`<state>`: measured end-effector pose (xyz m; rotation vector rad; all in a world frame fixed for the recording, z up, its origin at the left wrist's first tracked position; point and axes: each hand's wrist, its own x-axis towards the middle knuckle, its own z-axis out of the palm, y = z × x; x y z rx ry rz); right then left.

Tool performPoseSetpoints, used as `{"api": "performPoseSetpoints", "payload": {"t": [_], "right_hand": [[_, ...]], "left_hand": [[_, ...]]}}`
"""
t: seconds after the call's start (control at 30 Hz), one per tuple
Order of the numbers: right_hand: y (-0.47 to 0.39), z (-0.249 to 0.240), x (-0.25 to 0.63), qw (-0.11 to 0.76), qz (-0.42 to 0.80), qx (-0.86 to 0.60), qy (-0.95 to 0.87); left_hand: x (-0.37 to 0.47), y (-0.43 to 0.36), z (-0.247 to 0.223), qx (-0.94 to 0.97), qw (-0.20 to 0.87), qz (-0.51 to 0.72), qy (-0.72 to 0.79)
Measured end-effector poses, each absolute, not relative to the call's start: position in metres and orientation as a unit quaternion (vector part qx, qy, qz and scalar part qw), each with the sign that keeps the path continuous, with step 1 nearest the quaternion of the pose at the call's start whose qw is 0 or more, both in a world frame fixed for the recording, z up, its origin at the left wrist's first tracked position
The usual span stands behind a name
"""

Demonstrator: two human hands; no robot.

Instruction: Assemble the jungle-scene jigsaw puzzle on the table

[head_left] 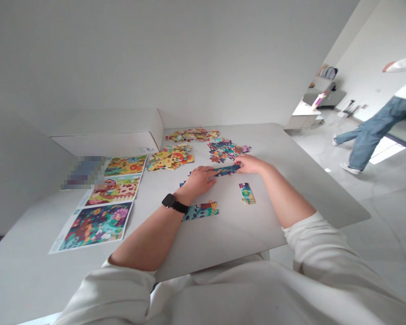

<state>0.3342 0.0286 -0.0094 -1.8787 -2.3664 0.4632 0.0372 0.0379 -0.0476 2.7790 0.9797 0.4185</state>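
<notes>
My left hand [200,179] lies over the left end of a dark blue strip of joined jigsaw pieces [227,170], its fingers laid on it and the thumb apart. At the strip's right end, the fingers of my right hand [250,163] are closed on a jigsaw piece, mostly hidden by the fingertips. Nearer to me is a joined section of puzzle [203,211] with leaves and a yellow plant, partly behind my left wrist. A small joined section [246,193] in purple, green and yellow lies below my right hand.
Behind my hands are piles of loose pieces: blue-purple [225,150], yellow [172,158] and red-yellow [192,134]. A sheet with printed puzzle pictures [98,225] lies at the left, before a white box [122,143]. A person [375,126] stands beyond the table's right edge.
</notes>
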Motion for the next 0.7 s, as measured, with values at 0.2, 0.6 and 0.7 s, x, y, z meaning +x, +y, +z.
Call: {"api": "performPoseSetpoints", "payload": {"t": [0.2, 0.6, 0.7], "right_hand": [[0.0307, -0.0117, 0.3360, 0.043, 0.148, -0.610, -0.777], [0.0328, -0.0103, 0.3371, 0.039, 0.135, -0.606, -0.783], [0.0311, -0.0084, 0.3350, 0.039, 0.132, -0.609, -0.782]], "left_hand": [[0.0376, 0.0379, -0.0484, 0.932, 0.079, 0.133, 0.327], [0.0372, 0.0361, -0.0471, 0.935, 0.070, 0.135, 0.320], [0.0374, 0.0354, -0.0468, 0.935, 0.068, 0.133, 0.321]]}}
